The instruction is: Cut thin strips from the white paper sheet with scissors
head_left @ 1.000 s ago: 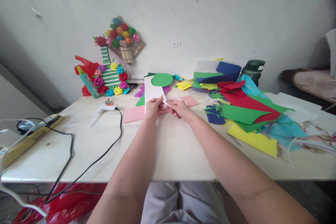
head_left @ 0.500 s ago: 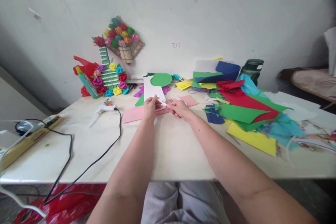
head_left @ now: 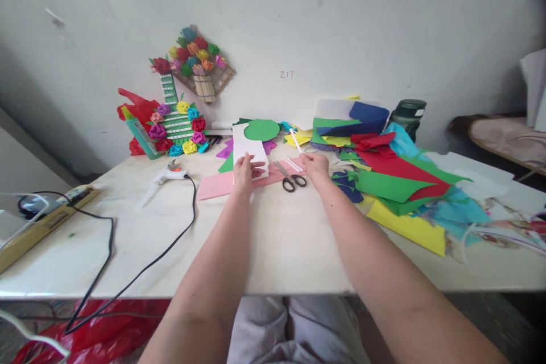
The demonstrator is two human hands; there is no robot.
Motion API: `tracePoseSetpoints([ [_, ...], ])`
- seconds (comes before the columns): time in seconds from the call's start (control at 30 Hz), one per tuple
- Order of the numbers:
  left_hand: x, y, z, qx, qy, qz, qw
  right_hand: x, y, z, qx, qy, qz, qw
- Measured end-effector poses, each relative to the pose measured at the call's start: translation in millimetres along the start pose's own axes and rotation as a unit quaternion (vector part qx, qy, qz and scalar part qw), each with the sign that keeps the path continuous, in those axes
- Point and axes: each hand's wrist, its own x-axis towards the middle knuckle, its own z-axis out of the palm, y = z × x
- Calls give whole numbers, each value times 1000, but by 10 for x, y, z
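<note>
My right hand (head_left: 316, 165) pinches one end of a thin white paper stick (head_left: 294, 141), which points up and away to the left. Fingers apart and holding nothing that shows, my left hand (head_left: 244, 172) is at the near edge of a white paper sheet (head_left: 246, 145). Between the hands, black-handled scissors (head_left: 289, 183) lie with their blades on a pink paper strip (head_left: 213, 186). More white paper sticks (head_left: 292, 164) rest on the pink strip beside the blades. A green paper disc (head_left: 262, 129) lies just beyond the white sheet.
On the left are a glue gun (head_left: 166, 177) with a black cord, a green glue bottle (head_left: 143, 135) and a power strip (head_left: 51, 222). Paper flower crafts (head_left: 179, 125) stand by the wall. Coloured paper sheets (head_left: 396, 182) and a dark bottle (head_left: 407, 115) are on the right.
My hands have moved apart. The right has gone rightward, holding the white stick up, and the left has let go of it. The scissors' handles now show between them.
</note>
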Motion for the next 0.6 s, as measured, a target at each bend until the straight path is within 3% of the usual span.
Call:
tracePoseSetpoints([
  [0.23, -19, -21, 22, 17, 8, 18, 1000, 50, 190, -60, -199, -2, -23, 980],
  [0.43, 19, -64, 8, 31, 32, 46, 998, 56, 189, -62, -224, -31, -33, 974],
  [0.6, 135, -106, -101, 86, 123, 129, 980, 50, 182, -113, -228, 18, -42, 973],
])
